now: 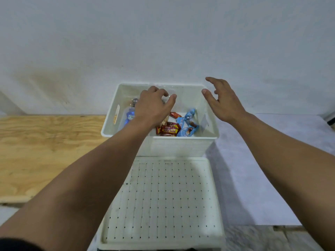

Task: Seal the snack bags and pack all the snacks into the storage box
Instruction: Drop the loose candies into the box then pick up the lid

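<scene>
A white storage box [181, 145] stands against the wall, its top uncovered. Inside lie a red snack wrapper [169, 129], light blue snack packs [188, 124] and a clear bag with a blue label [129, 116] at the left. My left hand [152, 107] hovers over the box's left half, fingers curled and apart, holding nothing. My right hand [223, 102] hangs above the box's right rim, fingers spread, also holding nothing. My left forearm hides part of the contents.
A white perforated lid [163, 201] lies flat in front of the box, near me. Bare plywood [41, 151] covers the table's left side; a pale cloth [253, 178] covers the right. The wall rises directly behind the box.
</scene>
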